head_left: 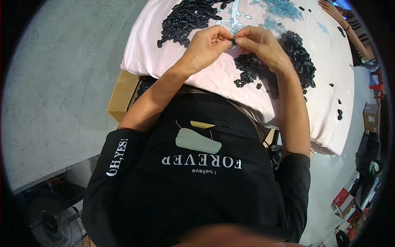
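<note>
Above the near part of a pale pink cloth (214,78), my left hand (209,47) and my right hand (263,46) meet fingertip to fingertip. Both are closed in a pinch around a small black plastic piece (233,41), mostly hidden by the fingers. Beyond my left hand lies a large pile of black plastic pieces (185,20). A second pile of similar pieces (299,57) spreads beside and partly under my right forearm, with a looser cluster (245,69) below my right hand. Small clear bluish pieces (283,10) are heaped at the far side.
Under the cloth's left corner stands a cardboard box (120,94), with more black pieces beside my left forearm. Another person's hand (332,10) rests at the far right edge. A fan (51,224) stands at lower left; a carton (370,117) sits far right.
</note>
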`<state>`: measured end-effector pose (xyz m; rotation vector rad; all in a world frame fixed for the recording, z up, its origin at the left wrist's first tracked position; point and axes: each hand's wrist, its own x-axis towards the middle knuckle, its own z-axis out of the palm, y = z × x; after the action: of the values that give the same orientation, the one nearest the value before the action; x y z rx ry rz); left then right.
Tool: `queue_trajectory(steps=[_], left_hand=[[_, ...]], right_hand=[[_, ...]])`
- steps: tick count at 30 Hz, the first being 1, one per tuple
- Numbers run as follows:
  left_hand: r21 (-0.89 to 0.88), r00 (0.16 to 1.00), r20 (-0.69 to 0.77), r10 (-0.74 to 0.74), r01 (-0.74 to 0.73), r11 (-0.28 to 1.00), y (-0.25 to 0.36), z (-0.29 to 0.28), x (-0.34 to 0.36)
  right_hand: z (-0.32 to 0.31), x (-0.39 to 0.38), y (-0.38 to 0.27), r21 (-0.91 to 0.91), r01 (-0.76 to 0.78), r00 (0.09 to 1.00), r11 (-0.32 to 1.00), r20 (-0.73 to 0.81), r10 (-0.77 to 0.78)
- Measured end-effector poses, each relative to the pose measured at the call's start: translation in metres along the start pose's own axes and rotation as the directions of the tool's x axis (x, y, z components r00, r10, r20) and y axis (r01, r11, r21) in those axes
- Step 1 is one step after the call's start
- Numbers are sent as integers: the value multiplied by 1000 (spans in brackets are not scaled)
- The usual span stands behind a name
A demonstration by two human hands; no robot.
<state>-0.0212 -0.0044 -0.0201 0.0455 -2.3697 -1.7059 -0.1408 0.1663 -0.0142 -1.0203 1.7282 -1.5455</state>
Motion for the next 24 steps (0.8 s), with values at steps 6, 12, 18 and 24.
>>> queue_trajectory(steps=[6, 12, 18, 24], left_hand=[[40, 983, -172, 69, -63, 997, -2, -15, 11], [642, 965, -127, 231, -97, 761, -8, -57, 13], [820, 974, -41, 224, -96, 565, -14, -56, 10], [853, 977, -36, 212, -81, 515, -18, -66, 10]], right_hand=[[3, 1, 1, 138, -37, 997, 990, -59, 45], [0, 3, 0, 234, -31, 983, 972, -171, 73], [-5, 6, 6, 343, -8, 969, 939, -230, 92], [-7, 6, 4, 364, -4, 968, 931, -231, 94]])
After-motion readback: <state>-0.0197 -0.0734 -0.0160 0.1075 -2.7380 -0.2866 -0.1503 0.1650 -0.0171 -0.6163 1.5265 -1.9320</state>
